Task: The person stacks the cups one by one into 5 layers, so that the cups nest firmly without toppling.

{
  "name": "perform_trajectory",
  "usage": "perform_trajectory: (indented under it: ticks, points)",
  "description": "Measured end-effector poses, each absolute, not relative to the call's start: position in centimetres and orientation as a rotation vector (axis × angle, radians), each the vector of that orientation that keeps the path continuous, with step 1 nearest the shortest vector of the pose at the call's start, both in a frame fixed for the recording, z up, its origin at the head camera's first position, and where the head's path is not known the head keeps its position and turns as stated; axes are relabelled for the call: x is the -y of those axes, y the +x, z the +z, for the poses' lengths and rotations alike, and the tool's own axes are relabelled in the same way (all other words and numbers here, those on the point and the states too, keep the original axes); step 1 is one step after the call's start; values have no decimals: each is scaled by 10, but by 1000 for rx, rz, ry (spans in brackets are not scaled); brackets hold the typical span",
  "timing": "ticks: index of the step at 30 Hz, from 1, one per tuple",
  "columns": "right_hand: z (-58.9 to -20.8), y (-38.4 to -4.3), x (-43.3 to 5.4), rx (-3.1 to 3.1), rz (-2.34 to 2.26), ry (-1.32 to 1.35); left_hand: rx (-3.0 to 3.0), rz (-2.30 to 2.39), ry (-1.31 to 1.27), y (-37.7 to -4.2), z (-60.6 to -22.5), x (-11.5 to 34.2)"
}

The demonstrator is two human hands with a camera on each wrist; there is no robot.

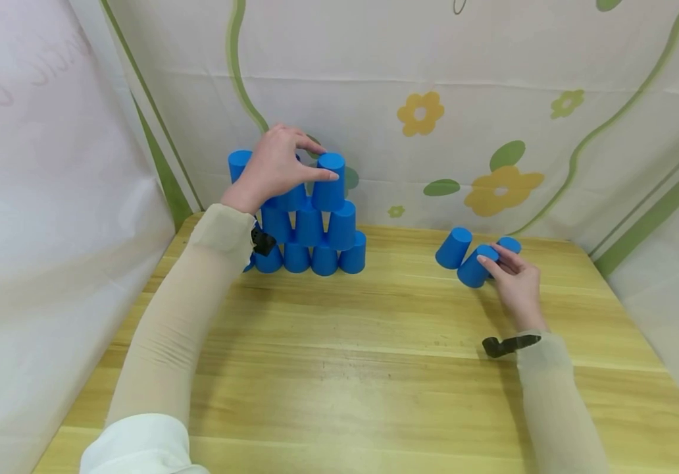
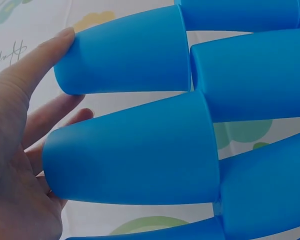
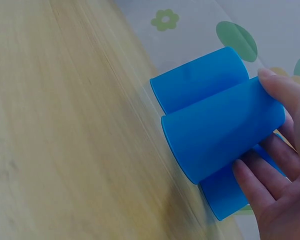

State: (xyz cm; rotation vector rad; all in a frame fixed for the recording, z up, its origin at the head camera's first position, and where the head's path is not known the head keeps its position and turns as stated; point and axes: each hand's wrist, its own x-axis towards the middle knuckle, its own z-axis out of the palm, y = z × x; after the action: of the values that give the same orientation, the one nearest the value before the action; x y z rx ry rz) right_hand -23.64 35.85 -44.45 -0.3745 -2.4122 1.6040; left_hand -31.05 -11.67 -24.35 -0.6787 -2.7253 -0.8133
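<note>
Blue plastic cups, all upside down, form a stacked pyramid (image 1: 310, 227) at the left back of the table. My left hand (image 1: 280, 161) pinches the cup (image 1: 330, 187) at the right end of its third row, thumb and fingers near the base. In the left wrist view the thumb lies on that cup (image 2: 122, 55), and a neighbouring cup (image 2: 130, 155) sits close under the palm. At the right, my right hand (image 1: 517, 286) holds another cup (image 1: 474, 270) by its upper end. Two more cups stand beside it, one to the left (image 1: 454, 249) and one partly hidden behind the fingers (image 1: 508, 244).
The wooden table (image 1: 339, 368) reaches back to a white cloth wall (image 1: 345, 39) printed with flowers and vines. Another cloth wall (image 1: 49, 164) runs along the left side. The left forearm and hand cover part of the pyramid's left side in the head view.
</note>
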Motion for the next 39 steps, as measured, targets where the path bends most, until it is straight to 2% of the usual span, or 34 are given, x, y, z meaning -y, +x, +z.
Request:
perform_trajectory:
  ticks: [16, 21, 30, 39]
  points:
    - [-447, -235, -362, 2391, 1605, -403, 2726, -853, -674, -297, -234, 114]
    - [-445, -233, -362, 2386, 1609, -401, 2489, -945, -802, -284, -238, 95]
    - [-444, -231, -360, 2397, 1599, -380, 2409, -1097, -992, -266, -277, 42]
    - [-447, -227, -361, 2376, 1610, -382, 2311, -1141, -1074, -251, -308, 13]
